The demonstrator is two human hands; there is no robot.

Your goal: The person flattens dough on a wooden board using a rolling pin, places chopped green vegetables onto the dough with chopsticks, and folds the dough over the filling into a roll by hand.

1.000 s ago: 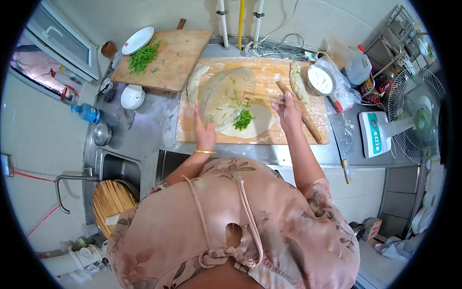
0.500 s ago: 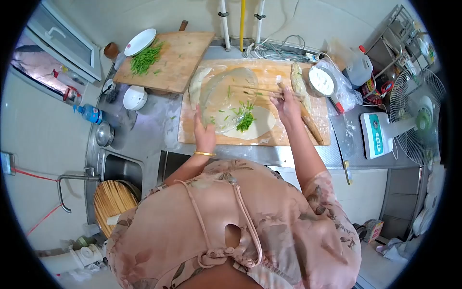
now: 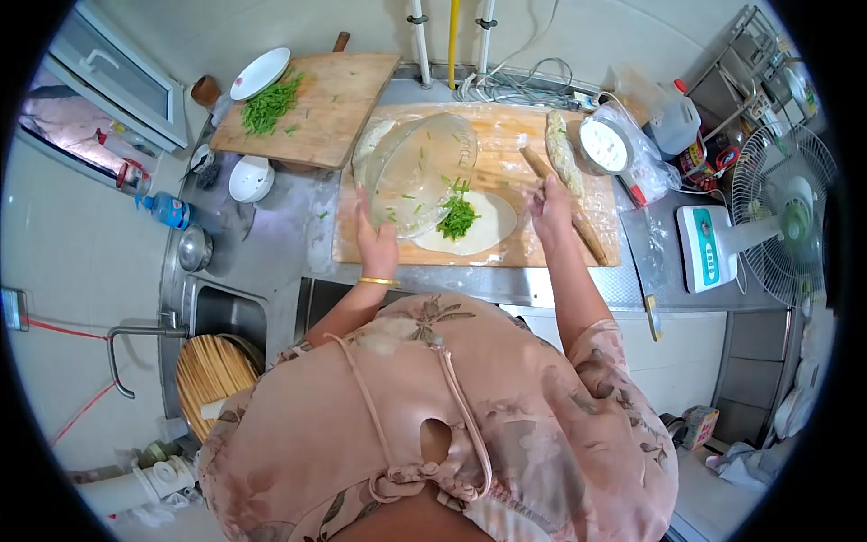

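Observation:
My left hand (image 3: 377, 246) grips the near left rim of a clear bowl (image 3: 397, 172), tilted over the board, with bits of green stuck inside. In my right hand (image 3: 553, 212) are wooden chopsticks (image 3: 502, 179), smeared by motion and pointing left toward the bowl. Below the bowl's edge, a heap of chopped greens (image 3: 459, 219) lies on a flat oval of dough (image 3: 497, 230). Just beyond my right fingers rests a rolling pin (image 3: 585, 228). A long dough roll flecked with green (image 3: 561, 152) lies past it; more dough (image 3: 368, 144) shows partly behind the bowl.
The floured wooden board (image 3: 533, 253) sits on a metal counter. Back left, another cutting board (image 3: 339, 99) bears chopped greens and a white dish (image 3: 260, 74). Flour in a bowl (image 3: 603, 146), a scale (image 3: 707, 248) and a fan (image 3: 784, 217) stand right; a sink (image 3: 230, 312) is left.
The bowl has shifted slightly left and tipped further. The chopsticks have swung and now blur near the bowl's right side. My right hand has moved slightly nearer and to the right.

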